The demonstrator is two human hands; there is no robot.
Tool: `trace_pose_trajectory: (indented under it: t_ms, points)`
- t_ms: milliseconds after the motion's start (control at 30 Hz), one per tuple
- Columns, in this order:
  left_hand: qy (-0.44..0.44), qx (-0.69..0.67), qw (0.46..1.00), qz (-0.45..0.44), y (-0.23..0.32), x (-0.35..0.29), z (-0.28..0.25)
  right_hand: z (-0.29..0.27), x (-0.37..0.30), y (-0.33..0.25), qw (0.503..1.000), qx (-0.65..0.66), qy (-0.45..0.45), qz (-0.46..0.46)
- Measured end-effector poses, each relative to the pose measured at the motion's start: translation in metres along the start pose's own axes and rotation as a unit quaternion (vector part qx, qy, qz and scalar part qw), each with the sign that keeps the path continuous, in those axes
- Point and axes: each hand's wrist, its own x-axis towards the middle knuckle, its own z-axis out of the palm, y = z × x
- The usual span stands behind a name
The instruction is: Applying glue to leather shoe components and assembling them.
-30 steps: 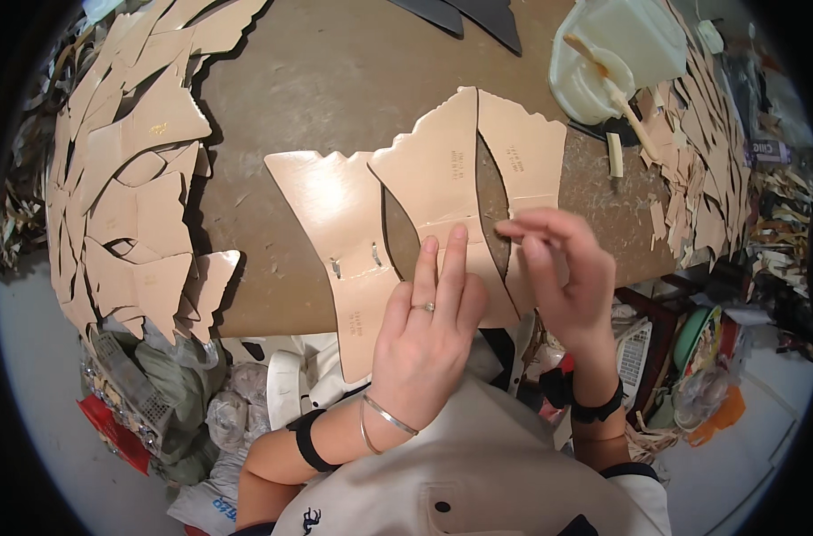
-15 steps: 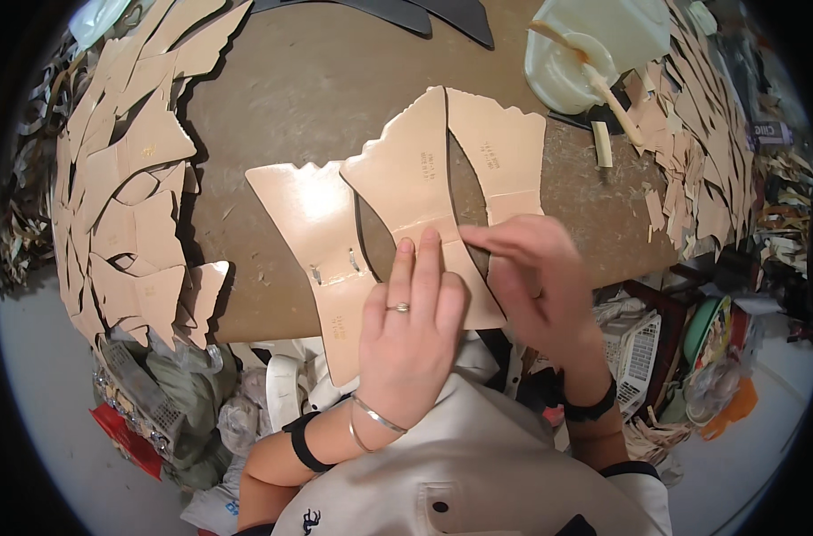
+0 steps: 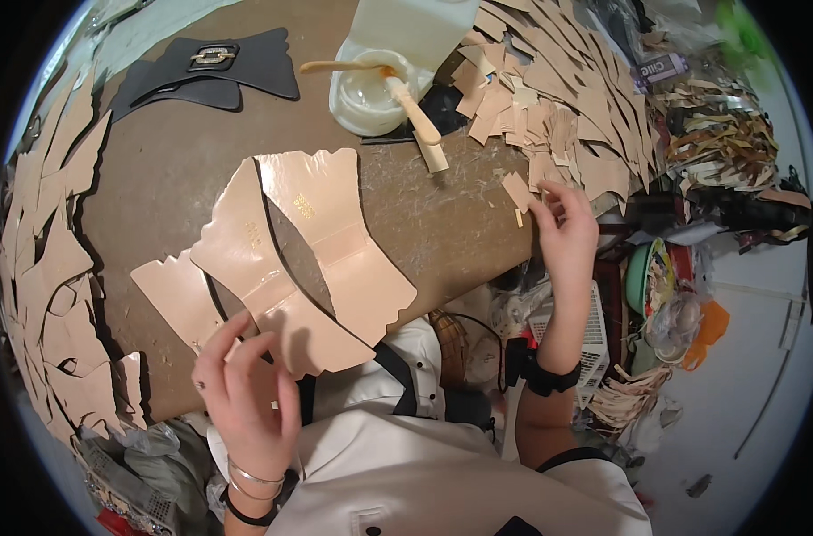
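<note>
In the head view, three wide tan pieces (image 3: 348,272) lie near the front edge of the table (image 3: 460,237), touching in places. They look thin and light, a bit stiff but able to bend. Their tops shine, so they may slide. I think the long sides are good to hold, away from the wavy ends.

The left hand (image 3: 248,402) has its fingers spread and curled, right by the near end of the left and middle pieces. I can't tell if it touches them. The right hand (image 3: 569,232) is well apart from these pieces, off to their right. Its fingertips are at a small tan strip (image 3: 515,191), just beside the pile of scraps (image 3: 549,138). I can't tell if they pinch it.
</note>
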Motion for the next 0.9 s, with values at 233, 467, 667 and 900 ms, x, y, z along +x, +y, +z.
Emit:
trace_pose_trajectory:
  t_ms: [233, 467, 667, 900]
  points:
    - [-0.022, -0.073, 0.996, 0.052, 0.01, -0.003, 0.007, 0.011, 0.003, 0.019, 0.996, -0.02, 0.018, 0.09]
    - [-0.006, -0.031, 0.997, 0.069, -0.005, -0.016, -0.019, 0.018, -0.006, 0.02, 0.954, 0.281, 0.015, 0.105]
    - [-0.05, -0.046, 0.99, 0.121, -0.019, -0.018, -0.041, -0.024, -0.041, -0.066, 0.92, 0.381, -0.073, 0.062]
    - [-0.021, 0.065, 0.987, 0.145, -0.034, -0.047, -0.039, 0.036, -0.099, -0.21, 0.84, 0.413, -0.348, -0.055]
